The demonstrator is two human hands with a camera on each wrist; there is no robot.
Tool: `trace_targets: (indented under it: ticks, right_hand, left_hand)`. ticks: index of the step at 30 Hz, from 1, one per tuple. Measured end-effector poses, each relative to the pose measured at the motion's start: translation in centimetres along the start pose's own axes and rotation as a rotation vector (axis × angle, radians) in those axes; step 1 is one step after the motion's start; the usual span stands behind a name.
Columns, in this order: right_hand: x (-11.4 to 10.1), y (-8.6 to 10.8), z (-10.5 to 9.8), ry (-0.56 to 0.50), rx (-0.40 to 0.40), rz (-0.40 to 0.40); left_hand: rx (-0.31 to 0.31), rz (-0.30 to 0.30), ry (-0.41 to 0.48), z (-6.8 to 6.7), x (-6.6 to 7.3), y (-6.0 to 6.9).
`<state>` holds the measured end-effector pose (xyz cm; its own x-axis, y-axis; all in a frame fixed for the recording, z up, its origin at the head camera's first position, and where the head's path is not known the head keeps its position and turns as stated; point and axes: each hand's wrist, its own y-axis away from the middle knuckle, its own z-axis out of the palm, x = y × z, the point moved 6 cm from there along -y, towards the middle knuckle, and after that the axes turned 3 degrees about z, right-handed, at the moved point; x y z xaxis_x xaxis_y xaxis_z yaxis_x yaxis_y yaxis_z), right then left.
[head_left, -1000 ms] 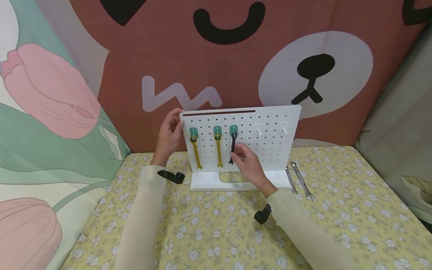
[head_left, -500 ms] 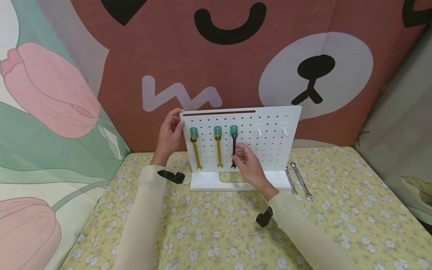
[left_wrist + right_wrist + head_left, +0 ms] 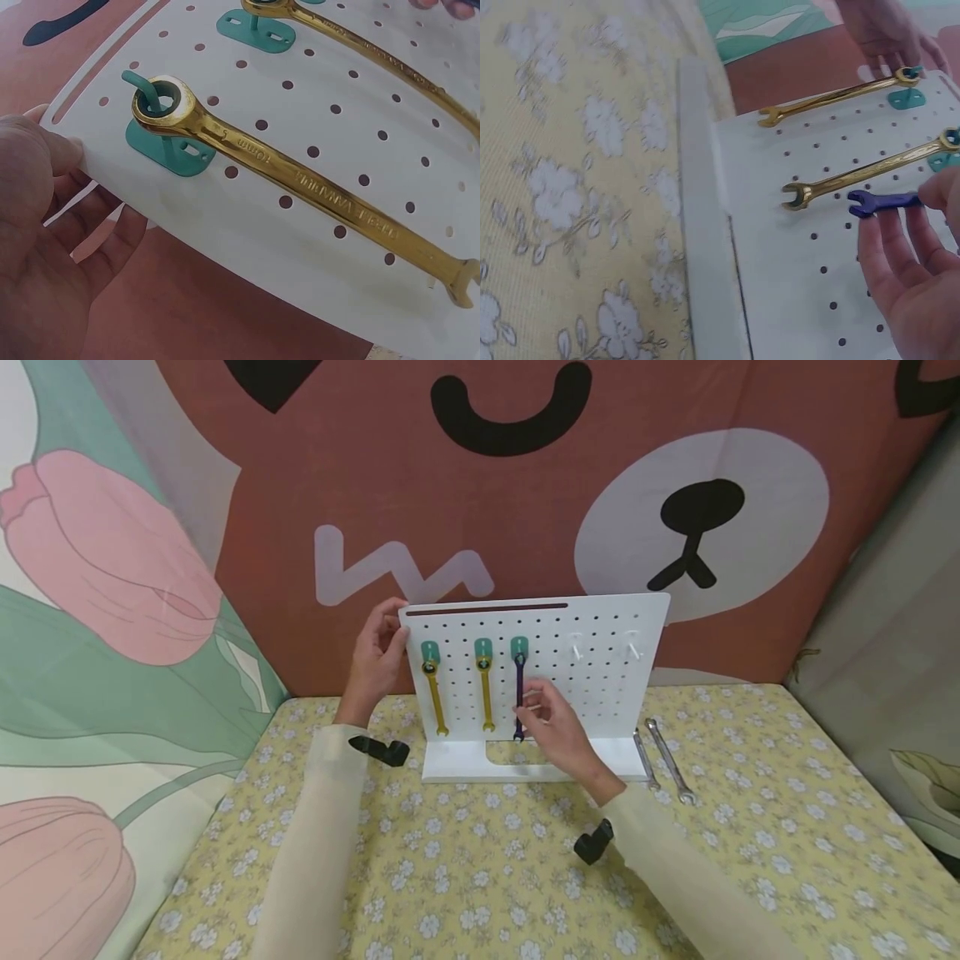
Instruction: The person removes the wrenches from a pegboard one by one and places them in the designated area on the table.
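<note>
My left hand (image 3: pixel 375 652) grips the upper left edge of a white pegboard (image 3: pixel 600 693), thumb in front and fingers behind. A dark purple combination wrench (image 3: pixel 519 693) stands upright before the third green hook (image 3: pixel 519 647), its ring end at the hook. Whether the ring is over the hook is hard to tell. My right hand (image 3: pixel 553 727) pinches this wrench's lower shaft between thumb and fingers; its open jaw end (image 3: pixel 862 202) sticks out past them. To the left, two gold wrenches, an outer one (image 3: pixel 300 180) and an inner one (image 3: pixel 870 171), hang by their rings on green hooks.
On the board's right half are two bare white hooks, one nearer (image 3: pixel 576 648) and one farther right (image 3: pixel 634 648). Two silver wrenches, a longer (image 3: pixel 671 762) and a shorter (image 3: pixel 646 760), lie on the flowered tablecloth (image 3: pixel 465 860) right of the board's base (image 3: pixel 457 764). A printed curtain (image 3: pixel 375 460) hangs behind.
The purple wrench's lower end has come down and slightly right, so it now stands straighter. My right hand has shifted a little right with it. My left hand keeps its place.
</note>
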<state>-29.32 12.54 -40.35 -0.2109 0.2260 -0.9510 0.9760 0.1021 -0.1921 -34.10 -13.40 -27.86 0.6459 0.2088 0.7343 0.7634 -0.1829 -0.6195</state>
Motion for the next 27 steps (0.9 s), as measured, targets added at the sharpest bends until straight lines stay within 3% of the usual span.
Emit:
trace_targets:
  ticks: [11,21,27]
  right_hand:
    - [-0.57,0.49,-0.55,-0.090,-0.056,0.048]
    - [-0.51,0.63,-0.75,-0.256,-0.112,0.126]
    - [-0.56,0.72,-0.95,-0.258,-0.118,0.132]
  left_hand:
    - [0.005,-0.019,-0.022,-0.02,0.11,0.14]
    - [-0.011,-0.009,-0.016,0.00,0.21,0.10]
    - [-0.014,0.010,-0.008,-0.01,0.26,-0.01]
